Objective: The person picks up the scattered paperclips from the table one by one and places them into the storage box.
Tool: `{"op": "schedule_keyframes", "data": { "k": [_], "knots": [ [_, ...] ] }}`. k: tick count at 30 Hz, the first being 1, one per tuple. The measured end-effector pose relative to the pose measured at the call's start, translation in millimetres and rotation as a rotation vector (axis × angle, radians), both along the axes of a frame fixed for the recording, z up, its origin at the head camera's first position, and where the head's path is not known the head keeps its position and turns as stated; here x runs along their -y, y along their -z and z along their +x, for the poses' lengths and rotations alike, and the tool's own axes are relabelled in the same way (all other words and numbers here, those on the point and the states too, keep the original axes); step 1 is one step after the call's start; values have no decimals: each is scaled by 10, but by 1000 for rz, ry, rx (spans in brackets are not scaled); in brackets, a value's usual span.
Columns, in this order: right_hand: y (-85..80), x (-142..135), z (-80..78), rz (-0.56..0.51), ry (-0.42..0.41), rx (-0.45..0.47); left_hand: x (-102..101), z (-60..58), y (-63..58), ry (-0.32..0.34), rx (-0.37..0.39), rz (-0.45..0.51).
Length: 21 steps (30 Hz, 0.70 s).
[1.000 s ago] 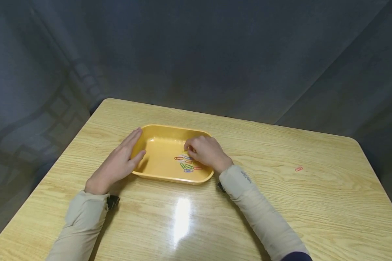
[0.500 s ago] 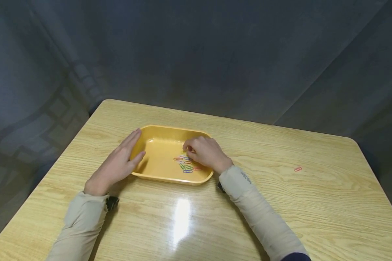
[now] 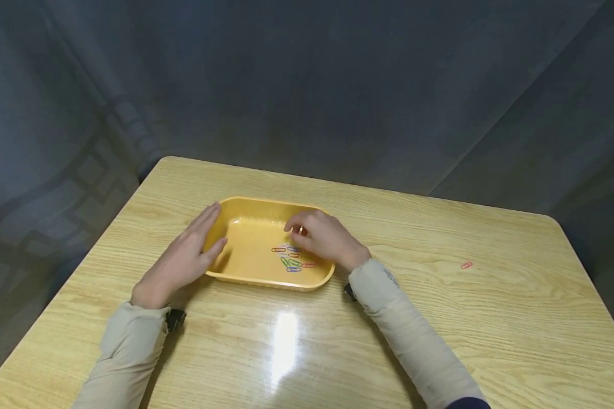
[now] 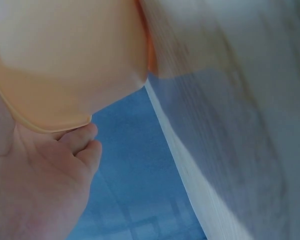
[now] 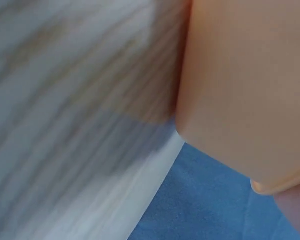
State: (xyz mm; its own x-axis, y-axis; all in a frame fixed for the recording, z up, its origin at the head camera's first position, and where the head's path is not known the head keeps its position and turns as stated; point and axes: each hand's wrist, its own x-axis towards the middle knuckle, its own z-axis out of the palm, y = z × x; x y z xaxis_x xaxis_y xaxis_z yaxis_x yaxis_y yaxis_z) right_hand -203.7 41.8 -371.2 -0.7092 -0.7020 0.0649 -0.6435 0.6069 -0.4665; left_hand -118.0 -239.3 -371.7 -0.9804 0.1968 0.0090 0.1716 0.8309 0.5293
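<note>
A yellow plastic tray (image 3: 245,236) stands on the wooden table. My left hand (image 3: 181,255) lies along its left side, fingers straight and thumb reaching over the rim. From the left wrist, the same hand (image 4: 45,175) shows against the tray wall (image 4: 85,55). Inside the tray, towards the right, several coloured paper clips (image 3: 294,262) lie in a loose heap. Over them is my right hand (image 3: 324,236), fingers bent, thumb and forefinger tips close together; I cannot tell whether a clip is between them. The right wrist view mostly shows the tray's outer wall (image 5: 240,95).
A single red paper clip (image 3: 467,265) lies on the table (image 3: 389,210) well to the right of the tray. Dark curtains (image 3: 307,85) hang behind the table's far edge and at both sides.
My right hand has risen slightly from the clips, and a gap shows between its thumb and forefinger. The left hand keeps its place at the tray.
</note>
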Motion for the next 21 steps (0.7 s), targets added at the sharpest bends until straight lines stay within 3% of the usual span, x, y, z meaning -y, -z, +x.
{"op": "schedule_keyframes", "data": {
  "k": [10, 16, 21],
  "knots": [
    [-71, -143, 12, -111, 0, 18, -14, -6, -6, 0, 0, 2],
    [-104, -245, 45, -182, 39, 82, -10, -5, -4, -2, 4, 4],
    [-157, -343, 104, -231, 65, 79, -6, -5, -8, -5, 5, 4]
  ]
}}
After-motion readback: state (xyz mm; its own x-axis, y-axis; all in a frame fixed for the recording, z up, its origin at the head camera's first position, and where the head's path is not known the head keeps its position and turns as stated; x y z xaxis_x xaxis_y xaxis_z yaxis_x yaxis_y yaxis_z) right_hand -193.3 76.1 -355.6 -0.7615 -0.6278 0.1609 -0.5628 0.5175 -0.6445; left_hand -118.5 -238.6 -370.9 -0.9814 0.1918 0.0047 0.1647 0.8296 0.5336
